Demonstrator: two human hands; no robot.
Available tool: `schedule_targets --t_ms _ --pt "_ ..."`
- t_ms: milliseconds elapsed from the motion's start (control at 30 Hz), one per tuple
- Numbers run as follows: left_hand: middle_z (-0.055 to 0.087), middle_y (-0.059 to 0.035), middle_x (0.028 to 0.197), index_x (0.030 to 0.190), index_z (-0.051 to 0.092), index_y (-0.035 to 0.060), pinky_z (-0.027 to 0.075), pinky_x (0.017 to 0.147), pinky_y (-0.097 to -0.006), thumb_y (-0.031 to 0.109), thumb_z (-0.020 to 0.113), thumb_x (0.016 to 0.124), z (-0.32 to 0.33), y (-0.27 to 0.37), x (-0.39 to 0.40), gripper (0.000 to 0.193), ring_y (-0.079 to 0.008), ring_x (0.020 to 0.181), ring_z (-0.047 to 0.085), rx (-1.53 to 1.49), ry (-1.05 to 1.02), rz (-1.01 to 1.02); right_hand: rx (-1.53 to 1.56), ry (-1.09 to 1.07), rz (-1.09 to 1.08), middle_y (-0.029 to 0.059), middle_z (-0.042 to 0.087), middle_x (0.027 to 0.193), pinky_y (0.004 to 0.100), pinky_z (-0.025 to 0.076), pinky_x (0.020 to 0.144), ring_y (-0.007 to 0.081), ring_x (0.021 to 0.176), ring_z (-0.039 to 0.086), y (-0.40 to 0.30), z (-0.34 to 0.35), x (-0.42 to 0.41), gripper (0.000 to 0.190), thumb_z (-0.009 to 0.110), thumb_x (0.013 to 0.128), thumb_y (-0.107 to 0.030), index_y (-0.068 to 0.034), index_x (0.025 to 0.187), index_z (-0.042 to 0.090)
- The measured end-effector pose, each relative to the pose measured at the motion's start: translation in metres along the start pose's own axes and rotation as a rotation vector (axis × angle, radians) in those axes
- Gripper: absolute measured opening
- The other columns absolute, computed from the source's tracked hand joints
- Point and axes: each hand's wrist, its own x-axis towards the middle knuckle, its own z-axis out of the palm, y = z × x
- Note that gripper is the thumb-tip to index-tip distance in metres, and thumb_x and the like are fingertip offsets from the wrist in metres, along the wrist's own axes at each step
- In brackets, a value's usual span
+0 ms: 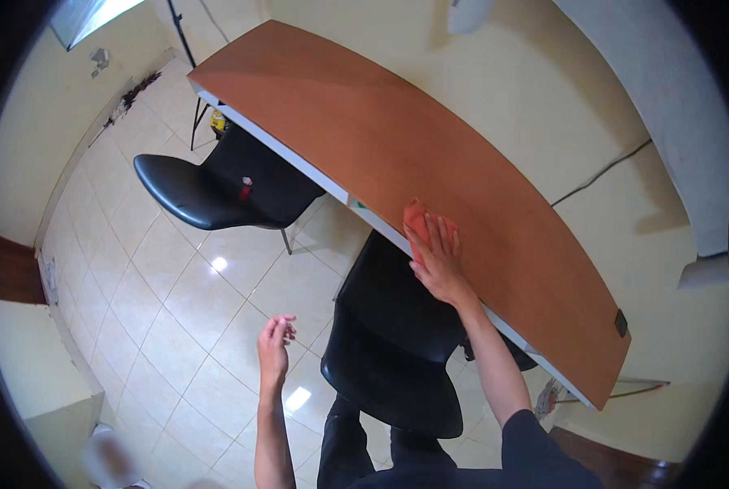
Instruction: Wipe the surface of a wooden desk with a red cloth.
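Note:
My right hand [441, 269] lies spread over an orange-red cloth [418, 214], pressing it onto the brown wooden tabletop [364, 110] near its front edge. Part of the cloth is hidden beneath the fingers. My left hand [275, 345] hangs in the air over the tiled floor, left of the nearer black chair [395, 360]. Its fingers are loosely bent and nothing shows in them. That chair stands right in front of my legs, with part of it under the table.
Another black chair [218, 189] stands farther left, a small white and red item [246, 183] on its seat. A small black object [621, 323] sits at the table's right end. A black stand [184, 36] rises behind the far end; a cable [603, 171] crosses the wall.

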Motion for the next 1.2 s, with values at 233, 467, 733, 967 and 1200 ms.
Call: schedule_targets --t_ms 233,467,733,967,1200 --pt "0.07 -0.0022 0.088 0.117 0.079 0.0048 0.05 0.075 -0.029 0.028 0.058 0.114 -0.006 -0.034 -0.021 0.031 -0.0116 0.083 0.064 0.148 -0.07 -0.008 -0.17 0.031 -0.097 0.0191 0.027 0.182 0.0675 0.019 0.131 0.0441 0.167 0.025 0.011 0.009 0.018 0.075 0.069 0.107 -0.028 -0.03 0.174 0.036" --pt "0.072 -0.0066 0.085 0.119 0.079 0.0025 0.053 0.075 -0.0313 0.031 0.057 0.115 -0.007 -0.008 0.005 0.036 -0.0145 0.081 0.065 0.251 -0.081 0.062 -0.063 0.18 -0.198 0.0182 0.037 0.177 0.0671 0.022 0.13 0.0423 0.165 0.032 -0.049 0.047 0.145 0.069 0.071 0.105 -0.031 -0.029 0.168 0.046" --pt "0.069 -0.0033 0.088 0.119 0.078 0.0016 0.051 0.077 -0.0283 0.028 0.058 0.117 0.029 0.045 0.053 0.033 -0.0115 0.085 0.062 0.248 -0.115 0.1 0.168 0.328 -0.114 0.0142 0.049 0.168 0.0611 0.029 0.127 0.0343 0.159 0.042 -0.06 0.037 0.207 0.049 0.063 0.107 -0.033 -0.023 0.155 0.061" --pt "0.07 -0.0071 0.084 0.117 0.079 0.0022 0.051 0.072 -0.0327 0.024 0.06 0.115 0.092 0.096 0.098 0.029 -0.0141 0.082 0.065 0.354 -0.186 0.207 0.099 0.214 -0.359 0.0176 0.053 0.162 0.0649 0.029 0.124 0.0372 0.153 0.046 0.006 0.023 0.2 0.052 0.064 0.105 -0.035 -0.018 0.154 0.061" --pt "0.076 -0.0188 0.097 0.102 0.075 0.0007 0.053 0.083 -0.0457 0.006 0.064 0.103 0.182 0.149 0.168 0.012 -0.0377 0.088 0.068 0.462 -0.113 0.895 -0.074 0.408 -0.123 0.0204 0.052 0.162 0.065 0.028 0.126 0.0409 0.153 0.044 0.042 0.029 0.259 0.055 0.066 0.104 -0.04 -0.016 0.154 0.06"
